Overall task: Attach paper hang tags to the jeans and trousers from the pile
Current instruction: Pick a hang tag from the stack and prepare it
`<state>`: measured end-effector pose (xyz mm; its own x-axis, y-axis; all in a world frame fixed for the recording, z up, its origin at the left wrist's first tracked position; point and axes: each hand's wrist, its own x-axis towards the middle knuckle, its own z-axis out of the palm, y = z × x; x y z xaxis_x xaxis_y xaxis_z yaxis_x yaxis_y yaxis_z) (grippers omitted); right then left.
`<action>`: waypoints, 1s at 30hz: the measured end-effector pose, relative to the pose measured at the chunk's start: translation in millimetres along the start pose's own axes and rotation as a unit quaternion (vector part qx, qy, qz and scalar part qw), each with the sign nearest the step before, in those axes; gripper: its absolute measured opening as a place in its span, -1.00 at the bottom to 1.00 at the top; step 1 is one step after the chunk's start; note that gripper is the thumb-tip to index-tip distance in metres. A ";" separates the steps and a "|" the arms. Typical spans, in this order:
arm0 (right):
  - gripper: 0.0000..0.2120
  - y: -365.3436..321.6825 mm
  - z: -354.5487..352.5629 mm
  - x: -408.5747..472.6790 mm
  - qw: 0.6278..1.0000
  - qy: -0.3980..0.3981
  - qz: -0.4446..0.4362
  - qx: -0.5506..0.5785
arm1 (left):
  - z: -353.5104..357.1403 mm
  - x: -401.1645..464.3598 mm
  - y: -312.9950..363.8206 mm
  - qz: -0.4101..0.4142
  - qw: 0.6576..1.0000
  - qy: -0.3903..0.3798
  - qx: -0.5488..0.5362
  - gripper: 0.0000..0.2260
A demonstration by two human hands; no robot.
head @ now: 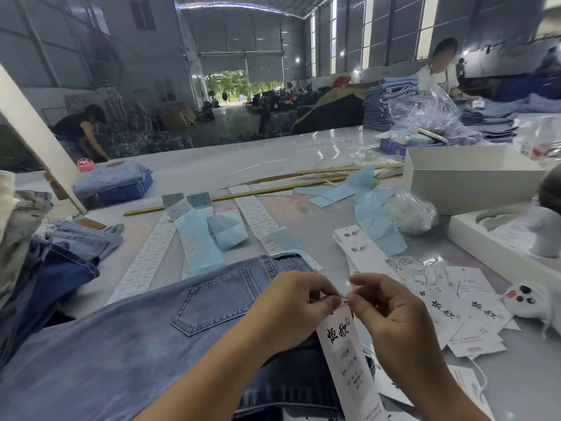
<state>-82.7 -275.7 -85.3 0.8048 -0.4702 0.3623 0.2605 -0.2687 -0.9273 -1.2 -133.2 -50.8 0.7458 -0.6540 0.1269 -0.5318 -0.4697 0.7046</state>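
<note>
Hang tag point(341, 347): long white paper strip, large black brush characters near the top, small print below, lower end running out of frame. It hangs down from between both hands, over the right edge of the jeans point(127, 338).

Left hand point(293, 308) and right hand point(391, 311): fingers curled, thumb and forefinger tips meeting at the tag's top end, both pinching there. Something small and pale sits between the fingertips; too small to tell what.

Jeans: light blue washed denim, laid flat across the table point(243, 161) right in front of the person, back pocket point(217, 299) up, waistband pointing away.

Loose tags point(464, 311) of the same type, fanned out just right of the hands, some with white string.

Beyond the jeans: white label strips point(145, 253), pale blue paper pieces point(226, 230), wooden sticks point(243, 194).

Left edge: pile of trousers point(45, 247), mixed blues and beige.

Right: open white box point(467, 177), clear bag point(408, 212) beside it.

Far left: blue crate point(124, 191) with folded denim.
</note>
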 end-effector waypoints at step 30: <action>-0.75 26.9 1.4 7.7 0.971 0.200 0.094 0.088 | -5.5 2.6 -15.3 -0.111 0.949 0.093 -0.279 -0.78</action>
<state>-68.7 -285.3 -107.5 0.5849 -0.7952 0.1596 0.2440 -0.0151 -0.9696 11.1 -124.5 -57.4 0.9005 -0.4345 0.0164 -0.0961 -0.1622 0.9821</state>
